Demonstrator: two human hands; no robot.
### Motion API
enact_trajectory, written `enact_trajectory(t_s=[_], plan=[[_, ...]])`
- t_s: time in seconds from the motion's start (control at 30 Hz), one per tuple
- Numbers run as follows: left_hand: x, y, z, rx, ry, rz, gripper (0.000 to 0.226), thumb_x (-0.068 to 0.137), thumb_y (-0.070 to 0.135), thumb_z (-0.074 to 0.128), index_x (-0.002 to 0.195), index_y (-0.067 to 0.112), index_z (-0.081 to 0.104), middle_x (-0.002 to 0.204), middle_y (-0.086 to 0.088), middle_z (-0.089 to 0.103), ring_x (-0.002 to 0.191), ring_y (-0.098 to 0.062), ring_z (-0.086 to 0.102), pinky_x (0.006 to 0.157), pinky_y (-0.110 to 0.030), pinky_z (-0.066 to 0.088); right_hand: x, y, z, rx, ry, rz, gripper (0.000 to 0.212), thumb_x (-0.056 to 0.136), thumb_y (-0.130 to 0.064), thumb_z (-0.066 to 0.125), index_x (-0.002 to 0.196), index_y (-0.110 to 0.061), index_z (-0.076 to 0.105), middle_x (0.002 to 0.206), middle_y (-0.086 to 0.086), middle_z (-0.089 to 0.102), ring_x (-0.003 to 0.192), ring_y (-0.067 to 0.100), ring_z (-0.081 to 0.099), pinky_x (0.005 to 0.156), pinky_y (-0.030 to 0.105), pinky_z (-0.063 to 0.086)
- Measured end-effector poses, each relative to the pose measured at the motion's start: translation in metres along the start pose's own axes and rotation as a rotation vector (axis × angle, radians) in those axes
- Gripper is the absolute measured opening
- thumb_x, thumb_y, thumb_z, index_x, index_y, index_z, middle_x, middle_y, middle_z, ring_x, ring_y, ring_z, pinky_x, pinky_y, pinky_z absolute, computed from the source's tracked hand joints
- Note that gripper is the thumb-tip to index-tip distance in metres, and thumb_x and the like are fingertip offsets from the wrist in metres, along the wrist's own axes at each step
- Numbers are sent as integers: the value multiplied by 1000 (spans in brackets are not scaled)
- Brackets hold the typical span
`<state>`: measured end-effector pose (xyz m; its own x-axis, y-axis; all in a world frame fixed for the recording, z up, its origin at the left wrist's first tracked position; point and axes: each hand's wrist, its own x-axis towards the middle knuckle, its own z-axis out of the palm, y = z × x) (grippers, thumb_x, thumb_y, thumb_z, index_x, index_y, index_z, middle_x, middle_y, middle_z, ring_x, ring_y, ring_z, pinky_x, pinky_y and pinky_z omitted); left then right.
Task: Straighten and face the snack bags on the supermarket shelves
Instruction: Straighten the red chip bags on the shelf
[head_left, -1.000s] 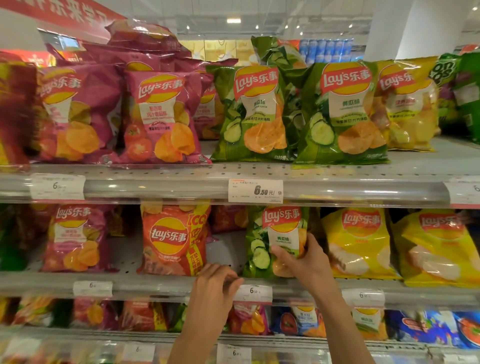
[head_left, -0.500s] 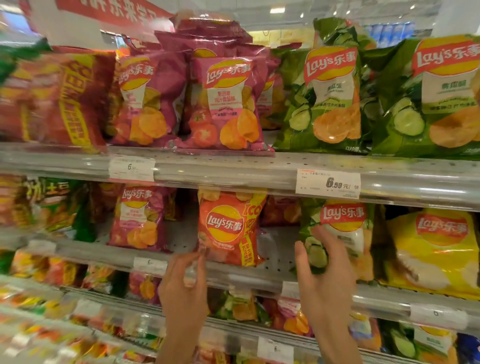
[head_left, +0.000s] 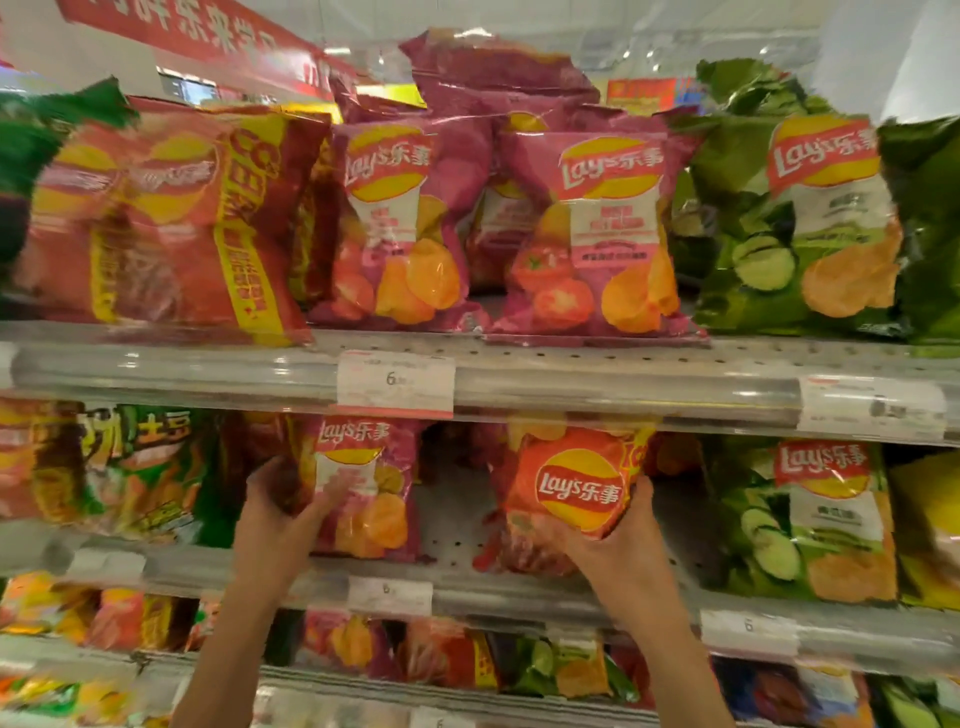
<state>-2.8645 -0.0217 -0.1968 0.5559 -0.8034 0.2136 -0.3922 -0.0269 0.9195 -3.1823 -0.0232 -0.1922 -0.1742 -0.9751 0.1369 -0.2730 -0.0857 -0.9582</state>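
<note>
Both forearms are raised from the bottom of the view toward the middle shelf (head_left: 467, 584), which is taken here as the landmark.

The left hand (head_left: 275, 514) is held with the palm turned rightward, at the left edge of the pink bag (head_left: 363, 488) that stands upright on the middle shelf, left of its centre. The bag's left edge is set between the thumb and the other fingers (head_left: 332, 493); the thumb is laid over the front of the bag and the rest are wrapped behind its edge, so the bag is gripped. The hand is blurred, and finer finger detail cannot be told.

The right hand (head_left: 618, 540) is held palm up under the orange bag (head_left: 571, 483), which is at the centre of the middle shelf, to the right of the pink bag, with bare shelf between them. The bag is tilted, its top leaning toward the camera, and its lower part is cupped by the curled fingers, the thumb being pressed up along its right edge. It cannot be told whether the bag's base rests on the shelf.

On the same shelf, further right, a green bag (head_left: 815, 514) is stood upright. A price tag (head_left: 389, 596) is fixed on the middle shelf's front rail, below the gap between the two held bags.
</note>
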Motion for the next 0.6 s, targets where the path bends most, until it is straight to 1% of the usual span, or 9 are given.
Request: enact_trajectory(t_s=[0.1,0.17,0.23,0.3,0.33,0.37,0.43,0.53,0.6], plan=[[23,-2,-5,-13,-236,-102,84,58,62,79,129,28,51,108,8,68,96,-14,67,83,-34,54,5,0,5,0,47,38,105,40,-61,91,126,-37,35,110,-20,62,96,-4,61,70,15,45],[33,-1,-5,-32,-370,-149,79,49,60,82,119,31,58,104,8,72,97,-14,69,83,-33,55,5,2,7,-21,73,53,100,47,-56,94,126,-39,35,107,-22,62,94,-6,59,73,20,46],[40,1,-3,-85,-442,-174,79,44,51,85,116,28,59,103,5,73,99,-16,70,84,-34,54,6,4,8,-32,95,61,96,47,-56,93,125,-39,39,107,-21,64,94,-3,61,76,24,49],[43,4,0,-137,-465,-199,83,44,42,87,120,23,59,102,2,74,97,-16,70,82,-32,54,6,5,7,-17,113,73,93,45,-56,93,123,-36,47,105,-17,69,92,1,67,76,26,56],[44,4,1,-150,-471,-212,85,45,38,88,123,20,58,103,1,74,97,-16,70,82,-33,54,6,5,7,-12,116,74,93,44,-56,93,123,-35,50,104,-15,71,90,1,69,76,28,59],[44,5,1,-155,-472,-222,87,46,37,88,126,18,58,104,0,74,98,-18,70,85,-35,54,6,5,7,-12,119,70,93,42,-57,93,123,-34,53,103,-15,72,87,0,70,75,27,59],[42,5,2,-162,-466,-226,88,49,35,90,129,17,57,104,-1,75,98,-20,71,92,-41,55,6,5,6,-16,125,66,90,43,-55,94,122,-32,57,100,-14,73,83,-1,71,67,18,55],[33,6,2,-198,-453,-203,80,49,37,92,121,20,62,98,0,78,90,-18,75,88,-43,57,6,4,5,-51,120,66,83,50,-52,94,122,-31,58,100,-15,72,87,-1,68,68,15,49],[26,9,2,-226,-432,-189,82,44,40,92,118,20,64,98,1,78,91,-20,75,91,-46,56,4,-1,5,-64,115,63,81,52,-54,93,121,-33,56,100,-16,71,86,-3,66,66,13,47]])
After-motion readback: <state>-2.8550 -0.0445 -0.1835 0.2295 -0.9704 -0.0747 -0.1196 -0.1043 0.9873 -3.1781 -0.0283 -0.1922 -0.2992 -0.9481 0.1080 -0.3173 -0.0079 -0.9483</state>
